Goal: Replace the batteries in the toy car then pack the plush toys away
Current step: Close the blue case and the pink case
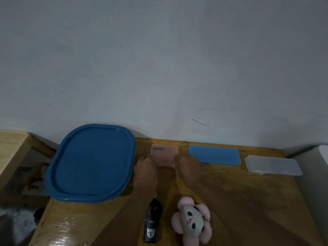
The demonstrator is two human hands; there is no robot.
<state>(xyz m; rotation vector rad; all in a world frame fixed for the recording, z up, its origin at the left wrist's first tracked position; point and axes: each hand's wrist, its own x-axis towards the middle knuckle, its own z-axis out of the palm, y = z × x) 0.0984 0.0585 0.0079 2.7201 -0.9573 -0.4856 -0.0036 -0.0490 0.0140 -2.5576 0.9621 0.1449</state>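
Head view: both hands meet at the far middle of the wooden table point(248, 192). The left hand point(145, 168) and right hand point(188, 164) each curl their fingers onto a near corner of a small pink box point(164, 153), gripping it between them. From the hands, a large blue-lidded container point(90, 162) sits at 9 o'clock, a flat blue case point(215, 154) at 2, and a clear plastic case point(273, 165) at 3. The black toy car point(153, 222) lies at 6, partly under the left forearm, with the pink panda plush toy point(192, 221) just beside it at 5.
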